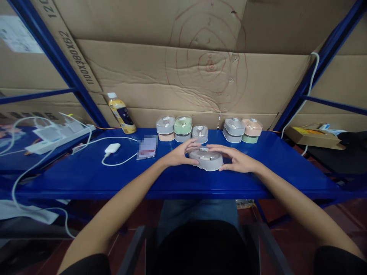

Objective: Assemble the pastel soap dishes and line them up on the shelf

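A grey lidded container [207, 159] rests on the blue shelf [86, 173] in front of me. My left hand [181, 153] grips its left side, fingers curled round the rim. From the other side my right hand [235, 158] clasps the container, fingers over its top edge. Behind it stand more lidded containers: a grey one stacked on a peach one [165, 128], a green one [182, 128], a small grey one [200, 133], another grey one [234, 129] and a peach one on a green one [251, 130].
A yellow bottle [121, 113] leans against the cardboard back wall. A white charger with cable [112, 148] and a small flat packet [147, 147] lie left of my hands. A white power strip [59, 134] sits far left, a cardboard box [312, 137] far right.
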Demonstrator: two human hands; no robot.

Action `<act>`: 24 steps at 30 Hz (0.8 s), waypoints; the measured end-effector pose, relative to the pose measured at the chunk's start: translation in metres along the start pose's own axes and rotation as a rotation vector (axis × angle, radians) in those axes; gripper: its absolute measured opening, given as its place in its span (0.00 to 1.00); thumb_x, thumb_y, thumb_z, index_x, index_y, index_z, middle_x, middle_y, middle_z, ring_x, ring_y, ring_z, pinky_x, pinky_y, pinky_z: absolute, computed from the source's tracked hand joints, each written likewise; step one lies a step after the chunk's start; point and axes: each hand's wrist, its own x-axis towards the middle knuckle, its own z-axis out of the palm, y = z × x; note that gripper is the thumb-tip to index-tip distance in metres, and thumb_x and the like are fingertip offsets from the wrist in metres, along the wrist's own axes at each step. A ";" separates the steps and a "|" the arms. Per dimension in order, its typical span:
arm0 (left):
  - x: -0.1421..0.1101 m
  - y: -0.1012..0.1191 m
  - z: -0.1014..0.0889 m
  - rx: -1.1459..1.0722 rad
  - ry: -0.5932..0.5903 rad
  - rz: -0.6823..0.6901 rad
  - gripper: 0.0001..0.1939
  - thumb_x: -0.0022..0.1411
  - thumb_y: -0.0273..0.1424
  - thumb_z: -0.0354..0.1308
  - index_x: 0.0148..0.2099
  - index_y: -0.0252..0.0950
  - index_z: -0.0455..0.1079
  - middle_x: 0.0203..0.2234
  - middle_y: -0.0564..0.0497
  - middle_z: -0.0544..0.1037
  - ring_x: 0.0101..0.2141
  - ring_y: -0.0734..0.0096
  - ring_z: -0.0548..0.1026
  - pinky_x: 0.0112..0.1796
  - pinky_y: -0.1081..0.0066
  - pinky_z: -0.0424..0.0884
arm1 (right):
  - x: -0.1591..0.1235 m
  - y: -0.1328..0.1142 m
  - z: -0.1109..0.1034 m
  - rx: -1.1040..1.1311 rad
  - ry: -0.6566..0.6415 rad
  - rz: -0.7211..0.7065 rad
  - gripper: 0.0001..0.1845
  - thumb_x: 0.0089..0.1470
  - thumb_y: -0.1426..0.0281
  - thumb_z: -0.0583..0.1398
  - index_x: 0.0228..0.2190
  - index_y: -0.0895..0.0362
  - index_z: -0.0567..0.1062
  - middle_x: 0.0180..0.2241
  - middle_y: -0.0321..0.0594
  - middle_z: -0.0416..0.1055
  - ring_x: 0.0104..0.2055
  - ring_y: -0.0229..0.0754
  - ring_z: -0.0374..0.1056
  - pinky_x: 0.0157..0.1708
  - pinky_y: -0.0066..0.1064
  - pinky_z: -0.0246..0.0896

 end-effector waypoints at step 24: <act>-0.006 0.005 0.025 0.420 0.107 -0.036 0.71 0.47 0.51 0.83 0.81 0.43 0.46 0.64 0.33 0.73 0.65 0.32 0.73 0.64 0.34 0.69 | 0.043 0.012 0.008 -0.184 0.032 0.131 0.51 0.51 0.45 0.75 0.69 0.50 0.71 0.64 0.49 0.76 0.63 0.61 0.75 0.65 0.56 0.71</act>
